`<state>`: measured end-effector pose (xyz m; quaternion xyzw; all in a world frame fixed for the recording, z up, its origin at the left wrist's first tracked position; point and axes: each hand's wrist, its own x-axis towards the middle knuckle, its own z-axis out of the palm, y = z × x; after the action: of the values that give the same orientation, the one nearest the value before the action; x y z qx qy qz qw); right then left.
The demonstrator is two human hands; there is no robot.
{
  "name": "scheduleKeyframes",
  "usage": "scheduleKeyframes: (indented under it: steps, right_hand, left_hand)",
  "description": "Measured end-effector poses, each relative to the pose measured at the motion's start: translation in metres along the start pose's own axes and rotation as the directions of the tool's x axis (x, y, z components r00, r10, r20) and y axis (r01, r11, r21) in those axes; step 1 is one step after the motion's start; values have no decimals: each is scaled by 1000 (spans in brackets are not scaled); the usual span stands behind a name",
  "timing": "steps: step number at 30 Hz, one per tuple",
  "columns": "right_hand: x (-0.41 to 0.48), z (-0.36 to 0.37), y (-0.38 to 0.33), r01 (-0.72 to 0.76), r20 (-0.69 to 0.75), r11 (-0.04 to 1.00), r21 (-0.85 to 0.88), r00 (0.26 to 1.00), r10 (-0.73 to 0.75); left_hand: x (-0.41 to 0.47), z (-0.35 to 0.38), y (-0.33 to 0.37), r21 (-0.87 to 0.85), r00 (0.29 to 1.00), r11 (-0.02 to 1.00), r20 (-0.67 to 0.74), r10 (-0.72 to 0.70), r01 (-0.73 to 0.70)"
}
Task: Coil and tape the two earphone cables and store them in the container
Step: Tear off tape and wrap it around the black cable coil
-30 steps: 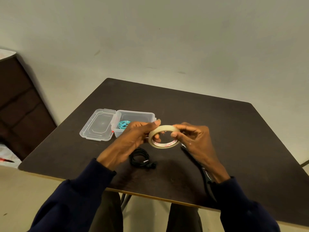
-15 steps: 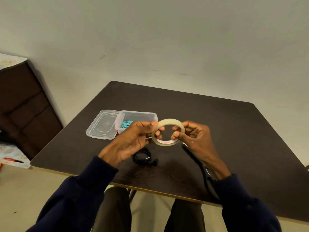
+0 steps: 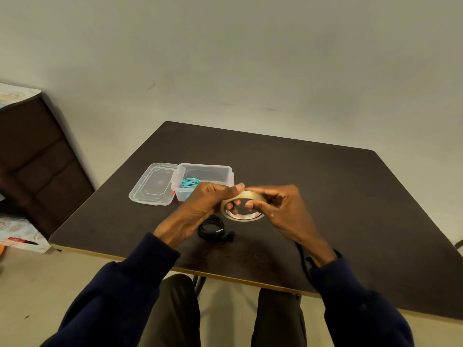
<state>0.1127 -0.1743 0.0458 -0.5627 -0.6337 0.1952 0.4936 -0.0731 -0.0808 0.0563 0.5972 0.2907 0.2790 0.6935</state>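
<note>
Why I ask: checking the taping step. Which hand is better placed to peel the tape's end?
Probably the right hand: its fingertips lie on the rim of the tape roll, while the left hand grips it steady above the black coiled cable.

A tape roll (image 3: 243, 217) in left hand (image 3: 200, 209) and right hand (image 3: 284, 209), apparently mid-air.

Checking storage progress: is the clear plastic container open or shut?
Open. The clear plastic container has its clear lid lying flat beside it, and a coiled teal earphone cable shows inside.
</note>
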Motion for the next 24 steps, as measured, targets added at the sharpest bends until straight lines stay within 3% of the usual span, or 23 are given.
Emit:
scheduleKeyframes:
  steps: [3, 9, 13, 17, 24]
  right_hand:
    - [5, 1, -3, 63, 7, 997, -39, 998, -63]
    - [-3, -3, 6, -47, -51, 969, 243, 997, 61]
    - [-10, 0, 12, -39, -98, 935, 353, 992, 78]
    - [-12, 0, 13, -16, -149, 918, 395, 985, 81]
    - [-15, -4, 17, 28, -219, 936, 351, 974, 53]
  left_hand:
    - [4, -3, -3, 38, 1000, 999, 15, -2, 1]
    - [1, -7, -4, -359, 994, 930, 102, -48, 82]
    - [-4, -6, -6, -515, 991, 849, 119, -68, 120]
    - [-4, -8, -14, -554, 976, 821, 218, -16, 137]
    - [-1, -7, -16, -430, 954, 895, 298, 15, 121]
